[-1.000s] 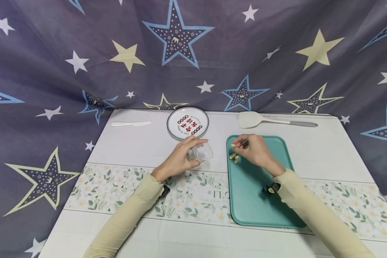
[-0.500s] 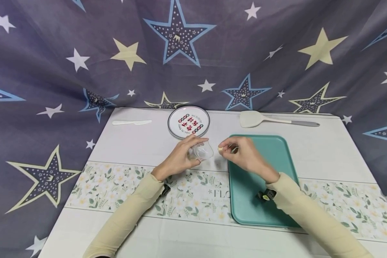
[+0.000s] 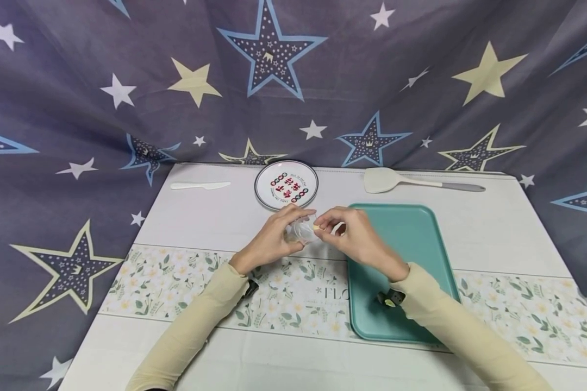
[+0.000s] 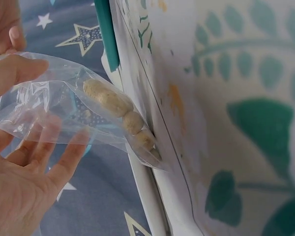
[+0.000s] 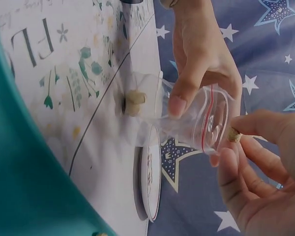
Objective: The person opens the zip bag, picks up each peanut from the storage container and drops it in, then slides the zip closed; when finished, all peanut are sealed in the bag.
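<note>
My left hand (image 3: 273,239) grips a clear zip-lock bag (image 5: 187,123) by its upper part, holding the mouth spread; a red line runs along the seal. Several peanuts (image 4: 110,98) in their shells lie at the bottom of the bag, close to the tablecloth. Between thumb and fingertips, my right hand (image 3: 354,236) pinches a single peanut (image 5: 233,134) right at the bag's mouth. The right forearm passes over a green tray (image 3: 411,222). A bit of another peanut (image 5: 101,234) shows at the tray's edge in the right wrist view; from the head, the hand hides that spot.
Behind the hands stands a round white plate (image 3: 286,184) with red lettering. A white plastic knife (image 3: 200,185) lies at the back left, and a white spatula (image 3: 383,180) with a grey-ended handle at the back right. A starry curtain (image 3: 293,119) hangs along the table's far edge.
My right hand has moved left from the tray's top left corner to the bag's mouth, carrying the peanut. The left hand has stayed in place with the bag.
</note>
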Demonstrator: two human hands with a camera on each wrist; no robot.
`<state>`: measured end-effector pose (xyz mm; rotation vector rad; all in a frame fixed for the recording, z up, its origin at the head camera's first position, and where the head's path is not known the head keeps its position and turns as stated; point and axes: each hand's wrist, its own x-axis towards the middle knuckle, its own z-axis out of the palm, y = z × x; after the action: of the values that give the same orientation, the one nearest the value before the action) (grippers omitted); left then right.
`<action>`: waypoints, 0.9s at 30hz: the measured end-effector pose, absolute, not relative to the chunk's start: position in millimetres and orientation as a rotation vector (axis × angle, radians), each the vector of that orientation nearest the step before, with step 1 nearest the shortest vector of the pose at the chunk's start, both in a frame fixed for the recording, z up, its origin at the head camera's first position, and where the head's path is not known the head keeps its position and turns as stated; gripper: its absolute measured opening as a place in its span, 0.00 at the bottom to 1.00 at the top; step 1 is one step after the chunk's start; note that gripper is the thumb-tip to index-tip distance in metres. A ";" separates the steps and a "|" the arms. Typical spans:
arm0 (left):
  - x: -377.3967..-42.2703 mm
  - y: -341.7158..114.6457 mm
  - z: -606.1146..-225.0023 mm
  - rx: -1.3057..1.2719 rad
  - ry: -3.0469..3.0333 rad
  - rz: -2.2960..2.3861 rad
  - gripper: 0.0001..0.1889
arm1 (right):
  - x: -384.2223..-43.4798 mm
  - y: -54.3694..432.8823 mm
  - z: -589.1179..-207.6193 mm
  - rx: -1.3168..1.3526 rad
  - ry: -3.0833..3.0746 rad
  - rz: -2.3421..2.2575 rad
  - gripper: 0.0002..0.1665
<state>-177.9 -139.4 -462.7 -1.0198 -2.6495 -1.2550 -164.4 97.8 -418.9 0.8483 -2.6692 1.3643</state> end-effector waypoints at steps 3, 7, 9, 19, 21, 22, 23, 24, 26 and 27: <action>-177.4 -139.5 -463.2 -1.019 -2.656 -1.253 0.41 | -163.7 93.5 -420.5 0.874 -2.646 1.336 0.07; -176.7 -139.4 -463.3 -1.013 -2.664 -1.244 0.40 | -163.6 89.1 -423.0 0.911 -2.612 1.276 0.07; -176.6 -139.3 -463.4 -1.009 -2.666 -1.236 0.40 | -163.5 87.9 -424.4 0.919 -2.605 1.266 0.07; -176.2 -139.4 -464.2 -1.011 -2.656 -1.226 0.40 | -162.6 85.8 -429.1 0.950 -2.612 1.254 0.07; -176.4 -139.6 -464.3 -1.014 -2.651 -1.224 0.40 | -162.3 86.0 -429.3 0.954 -2.616 1.249 0.08; -176.6 -139.7 -464.5 -1.016 -2.649 -1.223 0.40 | -162.3 86.1 -429.5 0.955 -2.617 1.244 0.08; -176.7 -139.8 -464.7 -1.018 -2.646 -1.222 0.40 | -162.1 86.3 -429.5 0.956 -2.619 1.240 0.08; -176.7 -139.8 -464.9 -1.019 -2.644 -1.220 0.40 | -162.1 86.6 -429.7 0.957 -2.620 1.236 0.08; -176.6 -139.5 -465.1 -1.021 -2.643 -1.223 0.40 | -162.1 87.5 -430.5 0.959 -2.619 1.234 0.08; -176.6 -139.5 -465.4 -1.022 -2.643 -1.225 0.40 | -162.2 88.1 -430.9 0.958 -2.620 1.236 0.08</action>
<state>-176.6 -139.5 -465.4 -1.0219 -2.6432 -1.2247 -162.2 88.1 -430.9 0.9583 -2.6195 1.2363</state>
